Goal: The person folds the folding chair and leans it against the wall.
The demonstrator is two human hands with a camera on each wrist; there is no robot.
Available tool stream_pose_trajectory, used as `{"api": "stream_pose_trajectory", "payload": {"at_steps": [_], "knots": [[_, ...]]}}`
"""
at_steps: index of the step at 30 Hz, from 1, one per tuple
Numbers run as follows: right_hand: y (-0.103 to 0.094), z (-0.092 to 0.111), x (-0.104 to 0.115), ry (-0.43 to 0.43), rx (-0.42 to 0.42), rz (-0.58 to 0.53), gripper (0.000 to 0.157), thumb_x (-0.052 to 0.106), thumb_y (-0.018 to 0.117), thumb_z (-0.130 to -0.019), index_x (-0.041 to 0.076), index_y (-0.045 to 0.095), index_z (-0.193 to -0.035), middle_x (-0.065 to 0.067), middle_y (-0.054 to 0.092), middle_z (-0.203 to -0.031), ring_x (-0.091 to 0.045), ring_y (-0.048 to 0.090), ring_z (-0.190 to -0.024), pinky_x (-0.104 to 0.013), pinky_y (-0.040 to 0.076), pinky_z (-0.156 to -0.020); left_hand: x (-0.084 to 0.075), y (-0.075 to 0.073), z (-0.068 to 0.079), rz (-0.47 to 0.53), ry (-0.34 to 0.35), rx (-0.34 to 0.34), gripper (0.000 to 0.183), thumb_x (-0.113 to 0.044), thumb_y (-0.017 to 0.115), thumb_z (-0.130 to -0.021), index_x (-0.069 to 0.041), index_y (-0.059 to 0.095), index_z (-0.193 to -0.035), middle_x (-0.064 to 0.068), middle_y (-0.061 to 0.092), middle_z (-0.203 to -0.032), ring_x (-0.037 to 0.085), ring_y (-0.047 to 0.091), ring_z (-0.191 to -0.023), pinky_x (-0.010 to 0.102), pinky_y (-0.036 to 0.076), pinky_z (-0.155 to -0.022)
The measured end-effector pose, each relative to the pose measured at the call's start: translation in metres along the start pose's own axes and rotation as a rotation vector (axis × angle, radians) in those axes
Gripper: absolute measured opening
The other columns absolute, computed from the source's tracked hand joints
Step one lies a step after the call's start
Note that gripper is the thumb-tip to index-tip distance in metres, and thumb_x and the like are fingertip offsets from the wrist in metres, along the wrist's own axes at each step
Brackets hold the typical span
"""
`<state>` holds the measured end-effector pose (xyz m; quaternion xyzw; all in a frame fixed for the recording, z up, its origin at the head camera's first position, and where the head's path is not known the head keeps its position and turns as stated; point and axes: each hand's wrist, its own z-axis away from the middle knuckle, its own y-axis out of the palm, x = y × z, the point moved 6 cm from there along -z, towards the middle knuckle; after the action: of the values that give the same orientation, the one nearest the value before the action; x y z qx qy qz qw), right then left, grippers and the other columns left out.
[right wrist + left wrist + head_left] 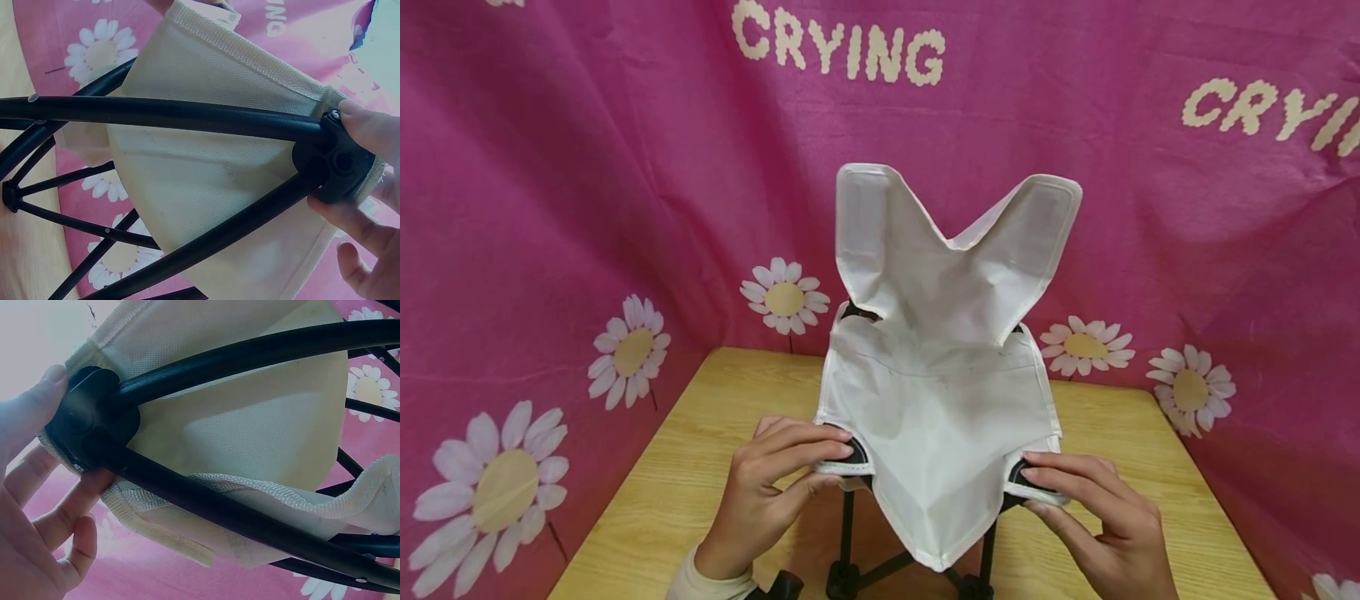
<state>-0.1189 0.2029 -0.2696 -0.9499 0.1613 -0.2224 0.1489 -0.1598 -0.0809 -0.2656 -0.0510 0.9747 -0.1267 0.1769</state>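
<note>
We see the left hand and right hand each pinching a near corner of the white fabric seat, which sits above the wooden table, with the black frame beneath the seat and the pink flowered curtain behind it.

Chair on table (wood-grained)
</note>
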Motion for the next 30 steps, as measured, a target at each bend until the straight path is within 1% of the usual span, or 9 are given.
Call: {"api": "stream_pose_trajectory", "payload": {"at_steps": [7,11,14,19,23,26,30], "knots": [[0.0,-0.002,-0.001,0.01,0.009,0.004,0.028,-0.003,0.072,-0.07,-0.008,0.065,-0.096,-0.02,0.061,-0.102,-0.017,0.054,-0.089,-0.014,0.044,-0.078,0.002,0.001,-0.002,0.0,-0.019,0.011,0.041,0.006,0.075,-0.056,-0.006,0.07,-0.095,0.007,0.067,-0.095,0.017,0.059,-0.084,0.029,0.034,-0.075],[0.0,-0.003,-0.001,0.01,0.012,0.011,0.028,-0.002,0.073,-0.07,-0.008,0.065,-0.096,-0.02,0.062,-0.101,-0.016,0.054,-0.089,-0.013,0.044,-0.076,0.003,0.001,-0.003,0.005,-0.025,0.019,0.037,0.002,0.076,-0.06,-0.006,0.07,-0.095,0.007,0.067,-0.095,0.017,0.059,-0.085,0.029,0.035,-0.075],[0.0,-0.004,-0.002,0.01,0.011,0.01,0.028,-0.002,0.073,-0.07,-0.008,0.065,-0.096,-0.02,0.062,-0.101,-0.016,0.054,-0.089,-0.013,0.044,-0.076,0.003,0.002,-0.005,0.007,-0.028,0.022,0.037,0.002,0.076,-0.06,-0.006,0.07,-0.095,0.007,0.067,-0.095,0.017,0.059,-0.085,0.029,0.035,-0.075],[0.0,-0.006,-0.003,0.004,0.007,-0.002,0.028,-0.001,0.073,-0.07,-0.008,0.065,-0.095,-0.02,0.062,-0.1,-0.016,0.054,-0.088,-0.014,0.043,-0.076,0.005,0.002,-0.005,0.006,-0.025,0.021,0.043,0.006,0.076,-0.055,-0.006,0.07,-0.096,0.007,0.067,-0.096,0.017,0.059,-0.085,0.029,0.035,-0.075],[0.0,-0.007,-0.004,-0.005,0.004,-0.012,0.027,-0.002,0.073,-0.07,-0.009,0.065,-0.095,-0.02,0.062,-0.1,-0.017,0.054,-0.088,-0.015,0.043,-0.075,0.008,0.002,-0.005,0.001,-0.028,0.024,0.042,0.005,0.076,-0.056,-0.006,0.07,-0.096,0.007,0.067,-0.096,0.017,0.059,-0.085,0.029,0.035,-0.075],[0.001,-0.008,-0.005,0.012,0.01,-0.002,0.028,-0.003,0.073,-0.069,-0.008,0.065,-0.095,-0.02,0.062,-0.1,-0.016,0.054,-0.088,-0.014,0.043,-0.075,0.01,0.003,-0.005,0.0,-0.026,0.024,0.039,0.003,0.076,-0.058,-0.006,0.07,-0.096,0.006,0.067,-0.097,0.017,0.059,-0.086,0.029,0.035,-0.076],[0.001,-0.007,-0.008,0.043,0.016,0.013,0.03,-0.006,0.072,-0.068,-0.007,0.065,-0.096,-0.02,0.062,-0.101,-0.016,0.053,-0.089,-0.014,0.043,-0.075,0.012,0.003,-0.004,0.0,-0.031,0.024,0.04,0.003,0.076,-0.059,-0.007,0.07,-0.097,0.006,0.067,-0.097,0.016,0.059,-0.086,0.028,0.034,-0.076]]}}
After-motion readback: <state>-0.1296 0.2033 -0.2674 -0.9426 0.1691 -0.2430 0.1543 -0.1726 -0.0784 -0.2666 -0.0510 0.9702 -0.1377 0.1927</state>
